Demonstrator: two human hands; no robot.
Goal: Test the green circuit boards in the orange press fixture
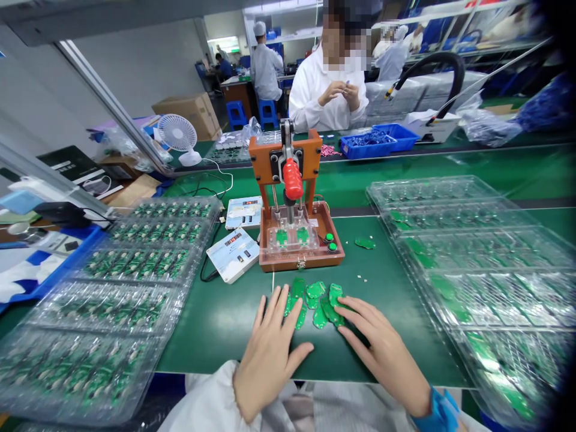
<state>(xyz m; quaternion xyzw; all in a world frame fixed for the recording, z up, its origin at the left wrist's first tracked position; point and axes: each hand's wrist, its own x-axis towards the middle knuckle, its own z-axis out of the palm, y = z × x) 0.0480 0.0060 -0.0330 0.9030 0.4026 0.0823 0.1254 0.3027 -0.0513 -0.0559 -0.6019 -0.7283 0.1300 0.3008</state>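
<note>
Several small green circuit boards lie in a loose pile on the green table mat. My left hand rests flat at the pile's left side, fingers spread, its fingertips over some boards. On the other side, my right hand touches the boards with its fingertips, fingers extended and apart. Just beyond the pile stands an orange test fixture with a red lever handle; two green boards sit under its clear plate. One more green board lies by itself right of the fixture.
A clear tray of populated boards is at left, another clear tray at right. Two white counter boxes stand left of the fixture. Behind are a small fan, blue bins and a co-worker in white.
</note>
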